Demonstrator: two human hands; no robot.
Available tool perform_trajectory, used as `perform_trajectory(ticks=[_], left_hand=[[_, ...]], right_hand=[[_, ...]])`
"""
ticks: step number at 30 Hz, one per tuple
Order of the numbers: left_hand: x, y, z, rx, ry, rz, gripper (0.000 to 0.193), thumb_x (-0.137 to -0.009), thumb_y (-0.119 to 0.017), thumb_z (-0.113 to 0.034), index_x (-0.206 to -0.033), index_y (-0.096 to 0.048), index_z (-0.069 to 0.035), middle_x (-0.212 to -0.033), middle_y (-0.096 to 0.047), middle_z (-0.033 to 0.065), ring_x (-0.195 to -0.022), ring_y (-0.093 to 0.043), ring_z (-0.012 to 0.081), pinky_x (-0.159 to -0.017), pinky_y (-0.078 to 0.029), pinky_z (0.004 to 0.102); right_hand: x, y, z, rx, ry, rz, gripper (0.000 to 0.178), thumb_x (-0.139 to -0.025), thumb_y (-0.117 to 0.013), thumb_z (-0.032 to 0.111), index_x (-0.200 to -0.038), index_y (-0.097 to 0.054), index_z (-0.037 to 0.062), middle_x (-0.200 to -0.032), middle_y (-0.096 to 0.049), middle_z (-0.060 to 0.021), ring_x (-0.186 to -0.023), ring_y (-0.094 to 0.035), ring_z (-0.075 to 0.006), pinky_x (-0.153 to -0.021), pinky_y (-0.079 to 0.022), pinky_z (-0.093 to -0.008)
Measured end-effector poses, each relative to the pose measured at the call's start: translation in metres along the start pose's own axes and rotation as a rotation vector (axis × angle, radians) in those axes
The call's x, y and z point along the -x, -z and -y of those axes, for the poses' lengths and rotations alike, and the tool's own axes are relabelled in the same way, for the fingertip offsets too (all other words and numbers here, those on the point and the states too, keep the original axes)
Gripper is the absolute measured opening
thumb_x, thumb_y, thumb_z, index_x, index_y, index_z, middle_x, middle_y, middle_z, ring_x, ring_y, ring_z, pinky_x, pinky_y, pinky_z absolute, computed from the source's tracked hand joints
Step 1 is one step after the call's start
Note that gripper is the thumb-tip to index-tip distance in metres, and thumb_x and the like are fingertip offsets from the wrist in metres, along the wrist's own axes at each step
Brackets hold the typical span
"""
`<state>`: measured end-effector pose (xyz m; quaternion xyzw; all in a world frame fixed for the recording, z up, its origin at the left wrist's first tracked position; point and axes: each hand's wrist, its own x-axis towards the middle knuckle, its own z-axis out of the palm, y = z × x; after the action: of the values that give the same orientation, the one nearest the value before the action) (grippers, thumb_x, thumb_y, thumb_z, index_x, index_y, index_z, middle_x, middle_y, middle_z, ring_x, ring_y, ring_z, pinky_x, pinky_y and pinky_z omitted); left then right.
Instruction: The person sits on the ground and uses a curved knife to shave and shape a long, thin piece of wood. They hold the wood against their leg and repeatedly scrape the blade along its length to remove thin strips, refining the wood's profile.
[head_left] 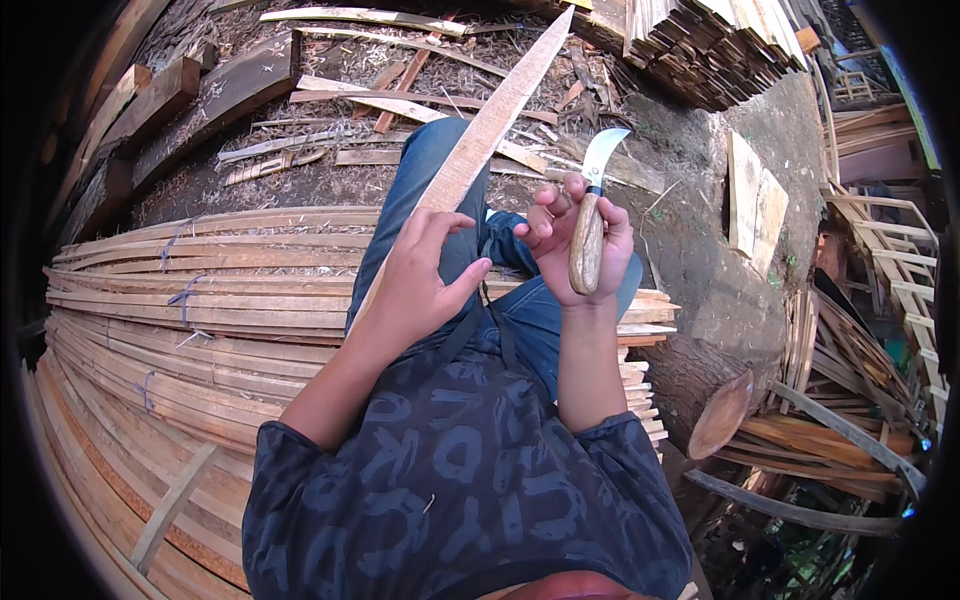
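In my right hand [590, 250] is a hooked knife [587, 240], its wooden handle lying along the palm and fingers. The curved blade points up and to the right, away from me. A long, flat wooden strip [500, 110] with a tapered far end lies over my left thigh and reaches away toward the top. My left hand [425, 265] rests on this strip, fingers laid over it and thumb spread to the right. Part of the strip is hidden under that hand and forearm. The blade and the strip are apart.
Bundles of wooden strips [240, 290] tied with blue string lie under my legs and to the left. Dark beams [230, 95] stand at the far left. Shavings and offcuts cover the ground ahead. A stack of slats [715, 50] sits far right, and a log [720, 412] lies nearer.
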<state>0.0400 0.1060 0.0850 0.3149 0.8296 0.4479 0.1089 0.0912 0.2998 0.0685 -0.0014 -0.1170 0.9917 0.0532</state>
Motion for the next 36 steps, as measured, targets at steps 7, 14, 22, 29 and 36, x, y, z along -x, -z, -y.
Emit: perform_trajectory(ticks=[7,14,22,29,36], left_hand=[[-0.013,-0.041,0.014,0.942,0.281,0.330,0.025,-0.091,-0.063,-0.014,-0.109,-0.060,0.003,-0.097,-0.064,0.0050,-0.086,-0.060,0.0089,-0.078,-0.048,0.0261],[-0.012,-0.047,0.035,1.049,0.395,0.251,0.027,-0.095,-0.055,-0.019,-0.105,-0.062,0.006,-0.095,-0.066,0.0098,-0.089,-0.063,0.0149,-0.081,-0.050,0.0291],[-0.013,-0.049,0.044,1.288,0.542,0.198,0.031,-0.096,-0.055,-0.022,-0.102,-0.061,0.008,-0.092,-0.066,0.0116,-0.088,-0.064,0.0169,-0.082,-0.051,0.0309],[-0.020,-0.050,0.050,1.190,0.517,0.206,0.019,-0.089,-0.064,-0.015,-0.094,-0.065,0.002,-0.090,-0.066,0.0080,-0.084,-0.063,0.0123,-0.077,-0.051,0.0267],[-0.019,-0.044,0.047,1.210,0.493,0.196,0.013,-0.084,-0.068,-0.009,-0.092,-0.065,0.001,-0.092,-0.066,0.0048,-0.083,-0.062,0.0084,-0.077,-0.050,0.0248]], right_hand=[[-0.002,0.010,-0.012,-0.101,-0.057,0.070,0.030,-0.092,-0.041,0.031,-0.090,-0.054,0.0039,-0.125,-0.053,-0.0296,-0.115,-0.055,-0.0387,-0.096,-0.047,-0.0550],[-0.013,0.021,-0.026,-0.043,-0.065,0.122,0.034,-0.092,-0.042,0.033,-0.100,-0.057,0.0043,-0.133,-0.049,-0.0286,-0.124,-0.048,-0.0391,-0.110,-0.028,-0.0596],[-0.024,0.031,-0.032,-0.039,-0.095,0.153,0.041,-0.094,-0.041,0.037,-0.119,-0.057,0.0088,-0.140,-0.041,-0.0299,-0.131,-0.040,-0.0420,-0.112,-0.022,-0.0604],[-0.028,0.032,-0.032,-0.023,-0.112,0.151,0.044,-0.094,-0.039,0.040,-0.122,-0.056,0.0099,-0.141,-0.040,-0.0302,-0.132,-0.037,-0.0437,-0.112,-0.019,-0.0615],[-0.027,0.032,-0.031,-0.031,-0.121,0.148,0.042,-0.093,-0.040,0.039,-0.120,-0.057,0.0120,-0.140,-0.043,-0.0280,-0.133,-0.037,-0.0429,-0.112,-0.016,-0.0643]])
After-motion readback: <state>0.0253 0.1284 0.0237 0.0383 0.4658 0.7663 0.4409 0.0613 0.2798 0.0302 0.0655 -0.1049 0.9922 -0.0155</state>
